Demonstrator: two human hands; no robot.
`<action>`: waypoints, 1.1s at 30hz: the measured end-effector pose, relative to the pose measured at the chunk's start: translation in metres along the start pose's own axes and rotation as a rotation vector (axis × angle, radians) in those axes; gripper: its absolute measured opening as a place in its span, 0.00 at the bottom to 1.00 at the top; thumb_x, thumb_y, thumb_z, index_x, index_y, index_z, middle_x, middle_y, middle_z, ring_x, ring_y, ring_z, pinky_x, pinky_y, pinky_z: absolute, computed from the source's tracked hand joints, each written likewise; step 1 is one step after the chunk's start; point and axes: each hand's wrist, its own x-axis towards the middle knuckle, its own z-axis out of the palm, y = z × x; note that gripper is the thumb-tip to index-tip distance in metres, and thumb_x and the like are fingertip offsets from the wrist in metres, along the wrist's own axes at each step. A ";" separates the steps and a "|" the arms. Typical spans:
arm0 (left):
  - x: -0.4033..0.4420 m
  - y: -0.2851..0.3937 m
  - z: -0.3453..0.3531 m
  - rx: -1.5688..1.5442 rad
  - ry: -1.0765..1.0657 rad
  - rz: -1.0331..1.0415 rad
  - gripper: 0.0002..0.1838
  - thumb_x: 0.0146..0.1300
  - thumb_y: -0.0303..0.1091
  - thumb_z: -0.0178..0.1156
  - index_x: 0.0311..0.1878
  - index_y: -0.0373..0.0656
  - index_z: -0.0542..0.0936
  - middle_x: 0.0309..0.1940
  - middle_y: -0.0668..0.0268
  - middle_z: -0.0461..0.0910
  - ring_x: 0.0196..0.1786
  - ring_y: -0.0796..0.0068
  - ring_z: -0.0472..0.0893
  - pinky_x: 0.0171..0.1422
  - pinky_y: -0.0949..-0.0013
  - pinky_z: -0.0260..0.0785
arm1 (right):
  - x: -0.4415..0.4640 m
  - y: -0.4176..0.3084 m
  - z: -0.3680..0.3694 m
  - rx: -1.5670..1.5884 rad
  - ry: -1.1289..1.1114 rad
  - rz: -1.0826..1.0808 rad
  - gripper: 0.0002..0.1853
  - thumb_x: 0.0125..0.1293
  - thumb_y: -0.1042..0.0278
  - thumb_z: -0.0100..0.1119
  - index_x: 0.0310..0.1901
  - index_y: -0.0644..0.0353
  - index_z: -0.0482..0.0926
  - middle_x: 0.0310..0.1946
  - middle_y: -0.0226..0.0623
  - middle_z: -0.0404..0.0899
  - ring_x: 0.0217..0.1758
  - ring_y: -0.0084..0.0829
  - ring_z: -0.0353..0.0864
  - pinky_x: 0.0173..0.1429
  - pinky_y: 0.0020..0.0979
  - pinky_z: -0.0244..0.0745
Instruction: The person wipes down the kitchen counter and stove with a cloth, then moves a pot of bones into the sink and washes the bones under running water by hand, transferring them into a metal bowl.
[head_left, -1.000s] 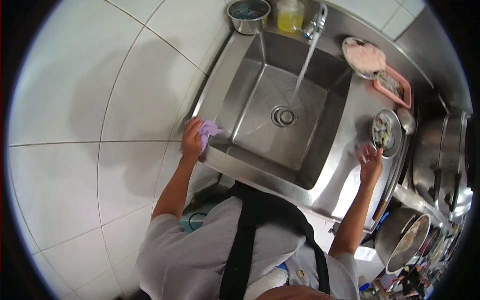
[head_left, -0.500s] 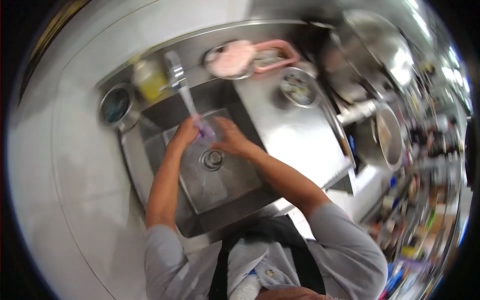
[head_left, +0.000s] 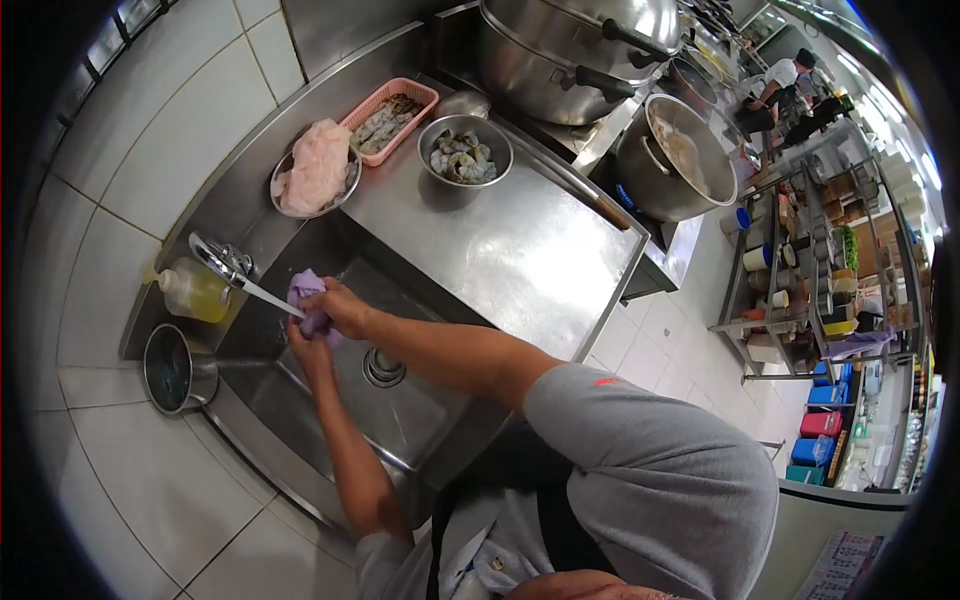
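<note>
Both hands grip a wet purple cloth [head_left: 304,287] under the water running from the faucet [head_left: 222,260]. My left hand [head_left: 312,350] is closed round its lower part, and my right hand [head_left: 342,308] is wrapped on it from the other side. They are above the steel sink [head_left: 410,425], near its drain [head_left: 383,367]. A bottle of yellow liquid [head_left: 195,290] stands behind the faucet. On the counter are a bowl of shrimp [head_left: 464,158], a pink basket of shrimp [head_left: 390,122] and a bowl with pale pink meat [head_left: 318,170].
A steel pot [head_left: 178,370] sits at the sink's left corner. Beyond the counter [head_left: 540,265] are a large lidded pot [head_left: 550,60] and an open pot [head_left: 675,160]. Loaded shelves [head_left: 810,260] stand to the right. A person [head_left: 782,85] is farther back.
The view has swung to the right. Both hands have come together on the cloth under the running water; the right hand was apart from it earlier.
</note>
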 end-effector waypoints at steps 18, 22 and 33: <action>-0.014 -0.020 -0.012 -0.803 -0.341 -0.248 0.24 0.65 0.40 0.55 0.61 0.41 0.70 0.58 0.63 0.73 0.61 0.68 0.72 0.66 0.64 0.63 | -0.054 0.004 0.002 -1.106 -0.223 -0.239 0.33 0.68 0.47 0.41 0.66 0.65 0.60 0.70 0.53 0.52 0.75 0.44 0.47 0.75 0.37 0.44; -0.028 -0.001 -0.026 -0.803 -0.509 -0.391 0.22 0.62 0.26 0.54 0.61 0.40 0.69 0.53 0.63 0.75 0.55 0.69 0.75 0.59 0.65 0.71 | -0.091 -0.018 -0.041 -1.367 -0.657 -0.945 0.52 0.45 0.76 0.66 0.72 0.58 0.46 0.73 0.47 0.43 0.78 0.44 0.35 0.76 0.43 0.38; -0.023 0.080 -0.010 0.544 -0.806 -0.168 0.21 0.48 0.36 0.66 0.42 0.31 0.77 0.25 0.57 0.81 0.22 0.68 0.79 0.23 0.66 0.73 | -0.093 -0.058 -0.011 -1.916 -0.431 -0.737 0.18 0.55 0.68 0.61 0.47 0.58 0.69 0.45 0.45 0.75 0.50 0.46 0.77 0.48 0.41 0.75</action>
